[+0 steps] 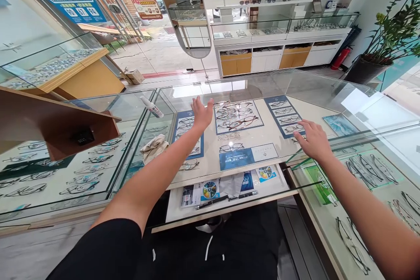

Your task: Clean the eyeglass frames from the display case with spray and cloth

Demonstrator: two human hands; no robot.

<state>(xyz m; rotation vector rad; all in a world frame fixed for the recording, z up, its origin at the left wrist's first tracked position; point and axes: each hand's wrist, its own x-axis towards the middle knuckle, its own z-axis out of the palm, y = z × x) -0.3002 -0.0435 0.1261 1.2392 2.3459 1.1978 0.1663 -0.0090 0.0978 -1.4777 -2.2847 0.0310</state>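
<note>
Over the glass display case (pixel 210 173), my left hand (pixel 202 113) is held with its fingers apart and nothing in it, between the left blue tray of glasses (pixel 185 129) and the middle tray (pixel 239 117). My right hand (pixel 312 139) is spread and empty beside the lower end of the right blue tray (pixel 282 116). Near the front of the case lie a pair of glasses (pixel 231 147) and a blue and white card (pixel 248 156). An open drawer (pixel 278 192) below holds pens (pixel 211 202) and leaflets (pixel 210 190).
A crumpled cloth (pixel 154 148) and a white bottle (pixel 152 106) are left of my left hand. A brown wooden panel (pixel 82 135) juts in at the left. More glasses (pixel 352 245) fill the right case, beside a green box (pixel 318 183). A mirror (pixel 188 8) stands beyond.
</note>
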